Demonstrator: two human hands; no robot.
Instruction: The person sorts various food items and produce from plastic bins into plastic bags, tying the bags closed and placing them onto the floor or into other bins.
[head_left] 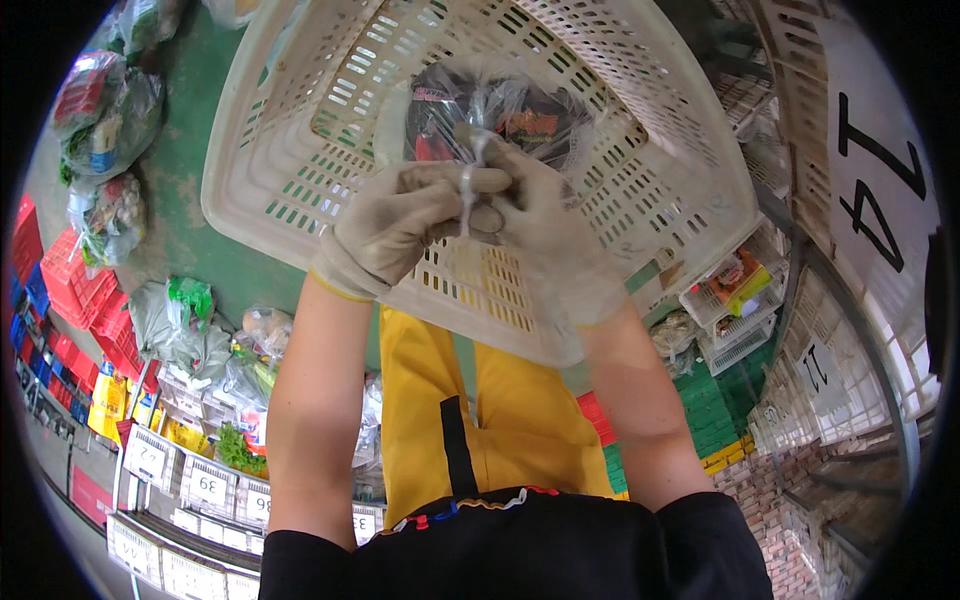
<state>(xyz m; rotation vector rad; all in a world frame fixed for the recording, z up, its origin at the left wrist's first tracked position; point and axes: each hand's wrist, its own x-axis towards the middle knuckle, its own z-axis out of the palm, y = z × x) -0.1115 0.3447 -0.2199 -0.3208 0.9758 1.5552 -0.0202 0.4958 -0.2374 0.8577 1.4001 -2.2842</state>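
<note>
A clear plastic bag (545, 118) with dark printed packages inside sits over the white slatted basket (690, 150). Its neck is gathered into a thin twisted strand, pinched between both gloved hands. My left hand (395, 222) grips this strand from the left, fingers closed. From the right, my right hand (545, 215) closes on the same strand, its fingers bent near the left fingertips and slightly blurred. Both pale work gloves look smudged. Part of the bag lies hidden behind my fingers.
Filled plastic bags (125, 120) stand on the green floor at left, with red crates (80, 275) beyond. Number-labelled racks (205, 485) line the lower left. At right are metal shelving (870, 330) with white baskets and a small basket (735, 300) of packaged goods.
</note>
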